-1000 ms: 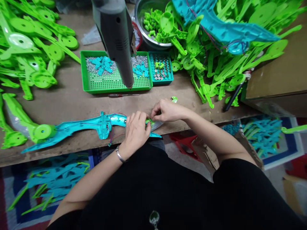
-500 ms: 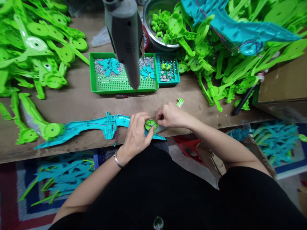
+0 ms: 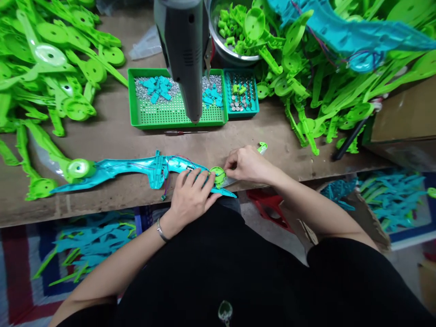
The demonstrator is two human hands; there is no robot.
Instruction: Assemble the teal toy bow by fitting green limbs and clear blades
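A blue bow-shaped plastic shell [image 3: 119, 167] lies lengthwise near the table's front edge, with thin dark wires along its inside. My left hand [image 3: 192, 193] holds the shell's right part against the table, fingers over it and thumb apart. Beside those fingers sits a round green disc piece [image 3: 217, 176] at the shell's right end. At the disc's right rim, my right hand [image 3: 247, 165] is closed in a pinch; what it pinches is hidden. A green arm piece with a round end [image 3: 80, 168] overlaps the shell's left end. Behind the right hand shows a small green hooked tip [image 3: 262, 147].
Ahead stand a green tray [image 3: 177, 120] of screws and blue bits, and a teal tray [image 3: 241, 111] of small metal parts. A grey power tool [image 3: 189, 59] hangs above them. A screwdriver [image 3: 175, 133] lies in front. Green parts heap up left [image 3: 51, 54] and right [image 3: 323, 104].
My left hand has slid slightly left and toward me, baring more of the shell and the disc. My right hand stays pinched at the disc's rim. The view has shifted slightly.
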